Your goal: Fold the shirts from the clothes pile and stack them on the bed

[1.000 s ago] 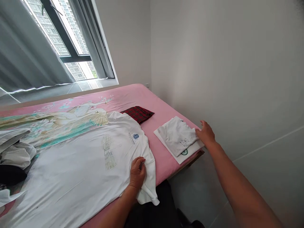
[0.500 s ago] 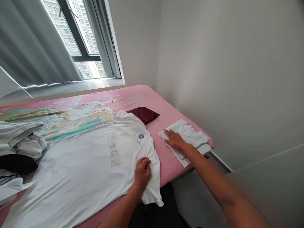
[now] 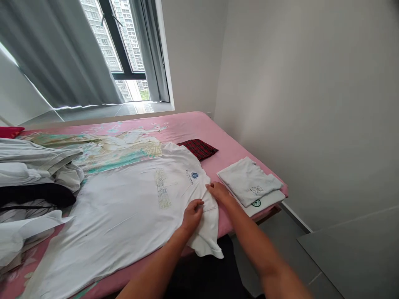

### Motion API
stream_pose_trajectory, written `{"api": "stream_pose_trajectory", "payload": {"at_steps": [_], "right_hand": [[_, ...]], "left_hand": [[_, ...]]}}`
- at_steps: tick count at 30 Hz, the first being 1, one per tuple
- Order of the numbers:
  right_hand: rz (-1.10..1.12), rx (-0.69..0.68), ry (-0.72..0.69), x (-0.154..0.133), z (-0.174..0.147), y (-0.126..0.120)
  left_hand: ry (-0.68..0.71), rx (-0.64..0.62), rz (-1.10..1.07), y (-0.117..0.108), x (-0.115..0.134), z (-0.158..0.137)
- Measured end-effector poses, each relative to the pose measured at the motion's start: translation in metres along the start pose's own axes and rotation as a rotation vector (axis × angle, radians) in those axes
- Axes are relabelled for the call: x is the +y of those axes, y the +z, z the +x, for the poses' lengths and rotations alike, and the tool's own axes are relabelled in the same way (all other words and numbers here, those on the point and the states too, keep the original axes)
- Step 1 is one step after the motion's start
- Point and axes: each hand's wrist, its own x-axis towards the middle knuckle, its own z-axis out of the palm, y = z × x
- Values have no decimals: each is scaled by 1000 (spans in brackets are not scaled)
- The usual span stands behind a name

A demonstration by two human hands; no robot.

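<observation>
A white T-shirt lies spread over the bed, with a small blue crest and a block of printed text on its front. My left hand rests by the near sleeve, its curled fingers pinching the cloth. At the shirt's right edge, my right hand has thumb and fingers closed on the fabric. Just right of that hand sits a stack of folded white shirts, the top one with a small line drawing and a lower one with a green round print.
A red plaid cloth lies beyond the shirt. Several grey, white and black garments are heaped on the left. The pink bed ends at a near edge above the grey floor; a wall stands on the right.
My right hand has left the folded stack and moved left to the T-shirt's edge, where it now grips the cloth. The left hand stays on the shirt. My view has turned slightly left.
</observation>
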Motion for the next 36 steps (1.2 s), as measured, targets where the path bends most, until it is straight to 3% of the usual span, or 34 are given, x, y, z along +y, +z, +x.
{"api": "stream_pose_trajectory", "payload": {"at_steps": [3,7,12,16,19,21,23,26,28,31,34,36], "right_hand": [[-1,-14,14,5,-3,4],[-22,14,25,5,-7,8],[-63,99,102,2,-12,17],[-97,130,152,8,-19,15],[-127,165,168,2,-33,12],[-156,262,58,-11,-49,18],[-197,335,-171,-27,-72,34],[-294,209,-467,-37,-112,65],[-343,127,-492,-26,-138,83],[-278,232,-381,16,-173,95],[-12,435,-259,56,-196,93],[262,482,-104,70,-204,92]], "left_hand": [[-25,81,106,-49,-7,-8],[-46,104,485,-107,-25,-31],[-283,-11,892,-152,-44,-65],[-482,14,1040,-202,-58,-93],[-548,53,1117,-236,-69,-115],[-560,42,1129,-245,-74,-126],[-562,18,1122,-245,-75,-133],[-553,-25,1105,-244,-73,-139],[-550,-77,1087,-254,-73,-145],[-636,-56,1074,-289,-79,-166],[-775,52,1083,-332,-83,-194],[-834,89,1083,-354,-79,-209]]}}
